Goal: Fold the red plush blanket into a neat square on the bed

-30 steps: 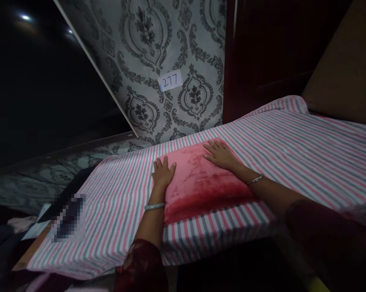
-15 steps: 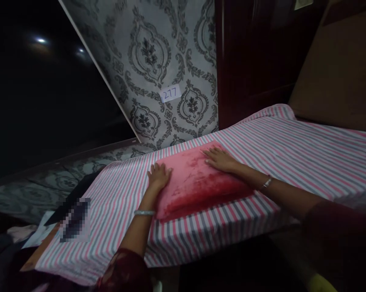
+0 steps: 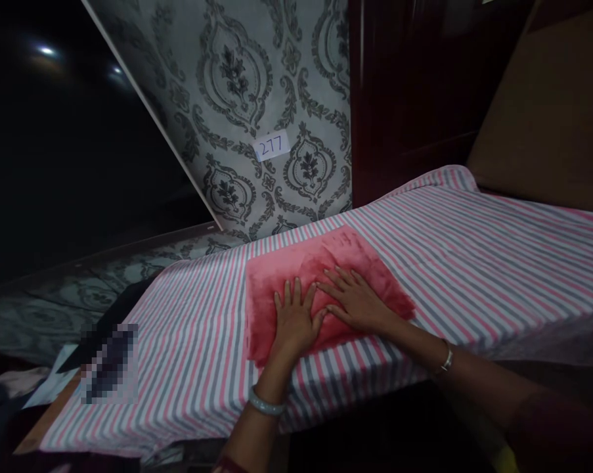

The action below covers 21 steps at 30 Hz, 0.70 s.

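A folded piece of plush red-pink cloth [image 3: 276, 263] lies flat on a striped cloth [image 3: 202, 315] that covers the table. My left hand [image 3: 296, 322] rests palm down on its front middle part, fingers spread. Just to the right, my right hand [image 3: 358, 302] also presses flat on the plush cloth with its fingers apart. The two thumbs and fingertips nearly meet. Darker and lighter patches mark the pile around both hands.
A patterned wall [image 3: 276, 85] with a paper label [image 3: 271, 145] reading 277 stands behind the table. A large dark screen [image 3: 79, 151] is at the left, a dark red door [image 3: 409, 98] and a brown panel [image 3: 547, 118] at the right. Clothes [image 3: 25, 381] lie at lower left.
My left hand has moved right from the plush cloth's left edge to its front middle. My right hand has slid nearer to me, and the plush cloth looks flatter along its front.
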Each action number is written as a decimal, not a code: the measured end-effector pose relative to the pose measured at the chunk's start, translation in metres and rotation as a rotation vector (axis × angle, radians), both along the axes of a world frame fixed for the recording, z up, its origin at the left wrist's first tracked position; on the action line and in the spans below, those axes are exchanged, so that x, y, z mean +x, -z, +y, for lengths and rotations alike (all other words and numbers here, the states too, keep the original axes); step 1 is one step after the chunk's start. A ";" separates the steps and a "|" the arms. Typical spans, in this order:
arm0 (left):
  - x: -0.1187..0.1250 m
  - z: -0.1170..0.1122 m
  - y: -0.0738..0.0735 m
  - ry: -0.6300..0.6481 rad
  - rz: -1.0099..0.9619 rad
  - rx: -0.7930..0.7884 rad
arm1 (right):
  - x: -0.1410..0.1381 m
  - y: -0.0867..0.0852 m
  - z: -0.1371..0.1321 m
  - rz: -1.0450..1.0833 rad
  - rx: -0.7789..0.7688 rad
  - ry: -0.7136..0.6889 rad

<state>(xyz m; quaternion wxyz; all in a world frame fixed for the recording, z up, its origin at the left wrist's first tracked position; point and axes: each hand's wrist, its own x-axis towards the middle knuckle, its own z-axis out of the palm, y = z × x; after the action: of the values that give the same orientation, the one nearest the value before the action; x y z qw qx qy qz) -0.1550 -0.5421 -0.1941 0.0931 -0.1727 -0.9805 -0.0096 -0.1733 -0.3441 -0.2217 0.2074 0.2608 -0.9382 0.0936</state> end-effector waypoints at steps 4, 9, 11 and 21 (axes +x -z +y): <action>0.000 0.003 -0.003 -0.004 0.014 -0.008 | -0.001 -0.004 -0.002 -0.004 -0.002 -0.008; 0.006 -0.007 -0.015 -0.021 -0.035 -0.020 | -0.003 -0.006 0.018 -0.022 0.029 0.016; 0.012 -0.022 -0.018 -0.054 -0.042 -0.034 | -0.001 -0.002 0.037 -0.007 0.030 0.057; 0.030 -0.078 0.021 -0.099 0.157 0.313 | 0.012 0.030 0.085 -0.002 -0.314 0.063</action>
<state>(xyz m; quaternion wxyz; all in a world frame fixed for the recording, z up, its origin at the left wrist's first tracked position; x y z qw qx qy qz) -0.1248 -0.6200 -0.2149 0.1955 -0.1077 -0.9641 -0.1442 -0.1611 -0.2595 -0.2520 0.2475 0.1956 -0.9200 0.2327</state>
